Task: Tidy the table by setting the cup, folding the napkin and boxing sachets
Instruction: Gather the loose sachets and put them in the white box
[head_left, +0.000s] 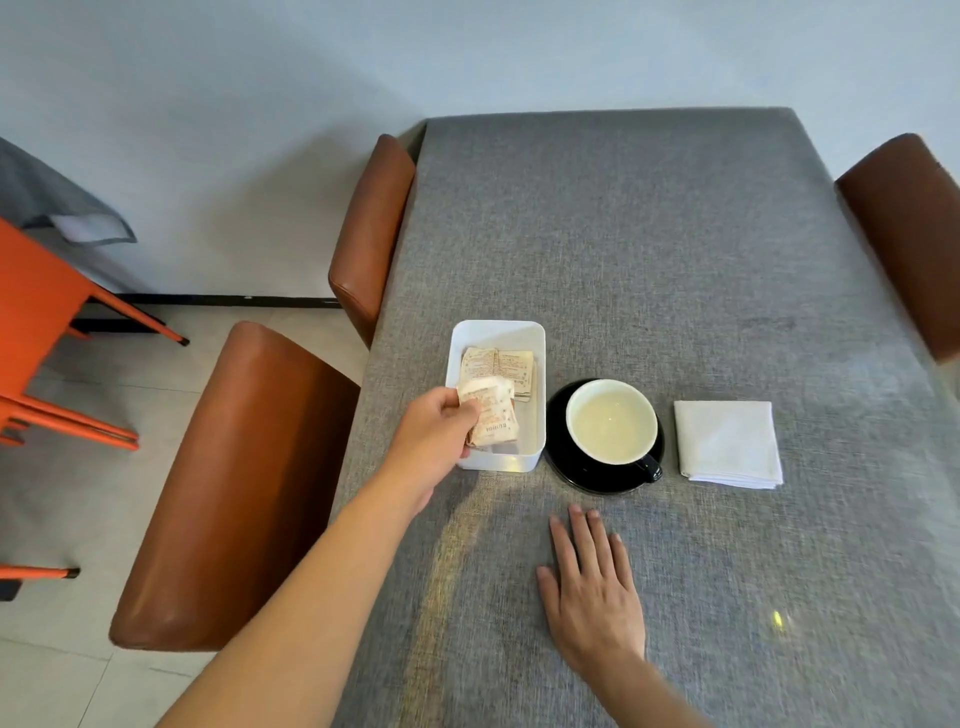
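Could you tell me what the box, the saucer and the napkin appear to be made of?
The box looks like white plastic: thin, smooth walls with rounded corners. The saucer seems to be glossy black glazed ceramic, judging by its sheen. The napkin is probably matte white cloth, with soft layered folded edges, though thick paper is possible.

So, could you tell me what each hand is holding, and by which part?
The left hand pinches sachets by their left edge over the box; the right hand holds nothing.

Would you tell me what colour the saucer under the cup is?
Black, clearest in the head view: the saucer.
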